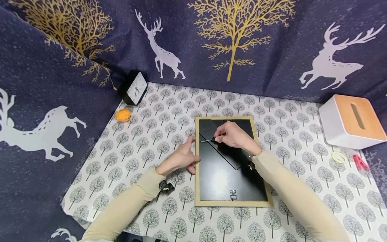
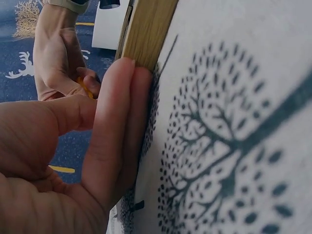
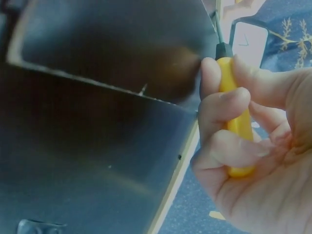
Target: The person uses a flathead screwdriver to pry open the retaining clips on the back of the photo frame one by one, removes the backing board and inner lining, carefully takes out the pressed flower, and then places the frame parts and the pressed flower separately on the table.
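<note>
A picture frame [image 1: 234, 203] with a light wooden border lies face down, its black backing [image 1: 216, 181] up. My right hand [image 1: 233, 135] grips a screwdriver; in the right wrist view its yellow handle [image 3: 239, 124] sits between curled fingers and thumb. The screwdriver's metal shaft [image 1: 206, 140] points left, its tip at the frame's left inner edge. My left hand [image 1: 180, 156] rests against the frame's left side, fingers straight along the wooden edge [image 2: 146, 36] in the left wrist view. A hinged stand flap [image 1: 223, 155] runs diagonally across the backing, partly hidden by my right hand.
A metal hanger [image 1: 233, 195] sits near the backing's lower edge. At the back left are a black clock [image 1: 136, 89] and an orange object [image 1: 123, 115]. On the right stand a tissue box [image 1: 341, 129], a pale yellow ring-like piece [image 1: 339, 157] and a red letter-shaped piece [image 1: 360, 162].
</note>
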A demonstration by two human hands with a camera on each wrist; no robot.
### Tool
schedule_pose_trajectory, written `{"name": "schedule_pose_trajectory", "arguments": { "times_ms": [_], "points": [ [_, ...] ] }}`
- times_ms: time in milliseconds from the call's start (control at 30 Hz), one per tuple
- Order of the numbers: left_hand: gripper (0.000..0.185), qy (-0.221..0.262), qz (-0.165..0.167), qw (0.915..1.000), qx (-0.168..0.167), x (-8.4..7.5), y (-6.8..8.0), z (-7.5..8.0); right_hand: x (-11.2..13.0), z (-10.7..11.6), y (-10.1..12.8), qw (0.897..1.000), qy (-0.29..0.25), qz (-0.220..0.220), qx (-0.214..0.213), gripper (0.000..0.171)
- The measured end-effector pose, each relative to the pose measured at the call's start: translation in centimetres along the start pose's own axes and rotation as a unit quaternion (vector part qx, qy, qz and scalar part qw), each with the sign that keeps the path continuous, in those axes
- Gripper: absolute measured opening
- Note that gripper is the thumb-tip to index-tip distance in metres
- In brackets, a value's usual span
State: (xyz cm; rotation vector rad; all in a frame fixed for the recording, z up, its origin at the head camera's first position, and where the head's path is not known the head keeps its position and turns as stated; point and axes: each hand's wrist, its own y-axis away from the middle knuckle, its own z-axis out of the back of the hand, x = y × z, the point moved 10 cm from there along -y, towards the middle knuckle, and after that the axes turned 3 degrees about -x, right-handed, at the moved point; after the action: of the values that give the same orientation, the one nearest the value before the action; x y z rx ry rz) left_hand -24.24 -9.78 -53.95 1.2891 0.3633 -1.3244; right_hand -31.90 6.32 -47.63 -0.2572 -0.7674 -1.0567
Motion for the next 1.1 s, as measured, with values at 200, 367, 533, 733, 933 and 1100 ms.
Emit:
{"name": "schedule_pose_trajectory", "arguments": {
  "times_ms": [200, 367, 533, 733, 933, 1100],
  "points": [
    [0.092, 0.015, 0.001, 0.9997, 0.017, 0.1, 0.0, 0.1, 2.2, 0.3, -0.5, 0.997, 0.082, 0.009, -0.005, 0.008],
    [0.085, 0.037, -0.006, 0.9991, 0.02, -0.1, 0.0, 0.2, 6.1, 0.6, -0.9, 0.979, 0.198, 0.049, -0.027, 0.018],
    [0.084, 0.044, -0.007, 0.9987, 0.025, -0.2, 0.0, 0.1, 9.3, 0.2, -1.5, 0.963, 0.256, 0.072, -0.037, 0.034],
    [0.083, 0.061, -0.021, 0.9975, 0.029, -0.5, -0.1, -0.1, 12.0, -1.2, -2.8, 0.939, 0.34, 0.061, -0.01, 0.036],
    [0.11, 0.073, -0.02, 0.9964, 0.038, -0.6, 0.0, -0.3, 13.9, -3.1, -3.9, 0.922, 0.38, 0.063, 0.024, 0.017],
    [0.094, 0.061, -0.036, 0.9968, 0.036, -0.9, 0.3, -0.1, 14.9, -4.2, -4.5, 0.914, 0.397, 0.07, 0.042, 0.014]
  ]
}}
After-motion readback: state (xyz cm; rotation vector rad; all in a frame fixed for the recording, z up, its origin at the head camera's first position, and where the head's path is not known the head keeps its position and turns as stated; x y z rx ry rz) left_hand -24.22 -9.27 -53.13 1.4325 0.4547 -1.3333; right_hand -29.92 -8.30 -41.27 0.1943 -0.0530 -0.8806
